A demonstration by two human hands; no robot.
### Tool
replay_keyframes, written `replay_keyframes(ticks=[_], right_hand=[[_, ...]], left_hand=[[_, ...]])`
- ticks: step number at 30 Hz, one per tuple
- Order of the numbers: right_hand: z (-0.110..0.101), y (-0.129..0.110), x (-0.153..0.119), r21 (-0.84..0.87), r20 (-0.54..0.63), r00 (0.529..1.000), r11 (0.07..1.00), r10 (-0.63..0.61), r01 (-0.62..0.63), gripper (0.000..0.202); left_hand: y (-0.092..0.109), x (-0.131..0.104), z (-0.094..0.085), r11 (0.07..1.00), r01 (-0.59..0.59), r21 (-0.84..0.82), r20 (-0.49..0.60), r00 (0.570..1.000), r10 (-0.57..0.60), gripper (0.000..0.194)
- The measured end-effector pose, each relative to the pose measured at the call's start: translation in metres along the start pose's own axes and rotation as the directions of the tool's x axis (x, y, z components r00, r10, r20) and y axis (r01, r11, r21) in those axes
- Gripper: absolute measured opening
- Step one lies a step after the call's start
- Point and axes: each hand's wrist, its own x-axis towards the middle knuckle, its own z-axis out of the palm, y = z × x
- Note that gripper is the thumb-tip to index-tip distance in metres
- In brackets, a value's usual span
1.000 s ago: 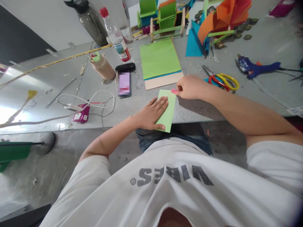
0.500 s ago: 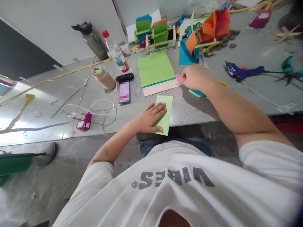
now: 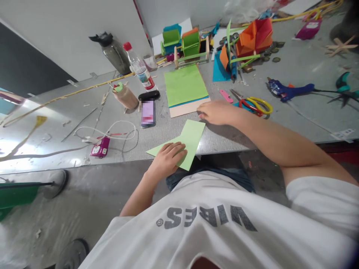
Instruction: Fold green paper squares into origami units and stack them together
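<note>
A light green sheet of paper [image 3: 193,136] lies at the table's front edge, part of it overhanging, with a pointed flap reaching left. My left hand [image 3: 168,158] rests on it, fingers stretched out. Just above its upper right corner is my right hand [image 3: 214,112], fingers slightly bent, thumb apart, holding nothing visible. Its fingertips are by the lower right corner of a stack of green, blue and pale sheets [image 3: 186,86]. Beyond that hand lie a pink utility knife [image 3: 226,96] and scissors with red and yellow handles [image 3: 254,106].
A phone [image 3: 147,113], a plastic bottle [image 3: 141,71] and a wooden cup [image 3: 126,98] stand or lie to the left, near a white cable [image 3: 112,123]. A blue glue gun [image 3: 290,89] is on the right. Folded paper models [image 3: 190,44] line the back.
My right hand has let go of the pink utility knife and moved left, uncovering the scissors. The light green paper now spreads leftward in a pointed flap; my left hand has shifted down and left.
</note>
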Motion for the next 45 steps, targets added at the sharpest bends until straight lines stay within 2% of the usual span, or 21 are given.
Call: replay_keyframes(ticks=[2,5,8,11,13,15,18,19,21,22,23,25,27,29,32,34,37,39,42,44,45], right_hand=[[0.012,-0.012,0.003,-0.015,0.041,0.999,1.0,0.001,-0.001,0.063],[0.022,-0.017,0.009,-0.031,0.035,0.999,0.999,0.031,-0.03,0.075],[0.025,-0.013,0.014,-0.015,0.026,0.999,0.999,0.045,-0.044,0.08],[0.024,-0.012,0.018,0.029,0.002,0.999,0.998,0.05,-0.05,0.078],[0.021,-0.011,0.02,0.114,-0.064,0.997,0.993,0.035,-0.027,0.074],[0.016,-0.009,0.021,0.339,-0.172,0.983,0.941,0.062,0.0,0.073],[-0.001,-0.001,0.018,0.702,-0.243,0.952,0.711,0.183,0.042,0.1],[-0.009,0.003,0.014,0.785,-0.232,0.952,0.616,0.202,0.061,0.109],[-0.03,0.01,0.001,0.934,-0.181,0.966,0.339,0.185,0.11,0.112],[-0.041,0.014,-0.007,0.96,-0.167,0.971,0.253,0.171,0.121,0.108],[-0.051,0.016,-0.015,0.965,-0.165,0.971,0.233,0.171,0.123,0.102],[-0.066,0.02,-0.029,0.94,-0.177,0.97,0.322,0.166,0.116,0.085],[-0.074,0.021,-0.037,0.886,-0.178,0.972,0.455,0.155,0.089,0.072],[-0.073,0.021,-0.038,0.817,-0.165,0.974,0.575,0.152,0.049,0.062],[-0.066,0.018,-0.032,0.668,-0.181,0.971,0.745,0.157,0.004,0.052],[-0.063,0.017,-0.027,0.581,-0.211,0.964,0.814,0.161,-0.009,0.047],[-0.063,0.02,-0.026,0.585,-0.184,0.971,0.811,0.155,-0.019,0.052],[-0.062,0.023,-0.029,0.701,-0.041,0.998,0.713,0.045,-0.004,0.069],[-0.052,0.02,-0.03,0.931,0.132,0.974,0.361,-0.184,-0.058,0.096],[-0.04,0.005,-0.025,0.98,0.114,0.985,0.179,-0.128,-0.09,0.09],[-0.032,-0.005,-0.022,0.984,0.09,0.996,0.159,-0.03,-0.084,0.079]], left_hand=[[0.001,-0.008,0.004,0.998,0.029,-0.048,-0.079,0.996,-0.033,0.061],[0.001,-0.017,0.011,0.987,0.083,-0.134,-0.203,0.973,-0.11,0.053],[0.0,-0.019,0.012,0.968,0.141,-0.209,-0.312,0.928,-0.203,0.044],[-0.001,-0.013,0.002,0.936,0.179,-0.304,-0.397,0.869,-0.295,0.04],[-0.003,-0.004,-0.009,0.887,0.207,-0.412,-0.43,0.815,-0.389,0.037],[-0.009,0.011,-0.02,0.794,0.26,-0.55,-0.426,0.73,-0.534,0.037],[-0.031,0.046,-0.03,0.579,0.309,-0.755,-0.342,0.568,-0.749,0.05],[-0.042,0.061,-0.032,0.502,0.279,-0.818,-0.287,0.559,-0.778,0.051],[-0.067,0.094,-0.033,0.365,0.187,-0.912,-0.173,0.631,-0.757,0.05],[-0.08,0.11,-0.035,0.325,0.164,-0.931,-0.134,0.675,-0.725,0.05],[-0.092,0.126,-0.036,0.307,0.159,-0.938,-0.107,0.711,-0.695,0.049],[-0.115,0.152,-0.04,0.301,0.176,-0.937,-0.058,0.773,-0.632,0.048],[-0.132,0.169,-0.043,0.315,0.165,-0.935,-0.056,0.806,-0.589,0.053],[-0.143,0.173,-0.043,0.324,0.157,-0.933,-0.042,0.847,-0.53,0.062],[-0.156,0.163,-0.038,0.32,0.156,-0.934,0.004,0.903,-0.429,0.072],[-0.165,0.153,-0.031,0.339,0.198,-0.92,0.048,0.914,-0.404,0.071],[-0.18,0.145,-0.021,0.356,0.306,-0.883,0.114,0.875,-0.47,0.062],[-0.187,0.144,-0.016,0.324,0.356,-0.876,0.151,0.842,-0.518,0.058],[-0.19,0.148,-0.009,0.281,0.328,-0.902,0.155,0.853,-0.499,0.059],[-0.184,0.151,-0.005,0.267,0.252,-0.93,0.112,0.887,-0.448,0.064],[-0.18,0.153,-0.002,0.261,0.215,-0.941,0.089,0.903,-0.421,0.066]])
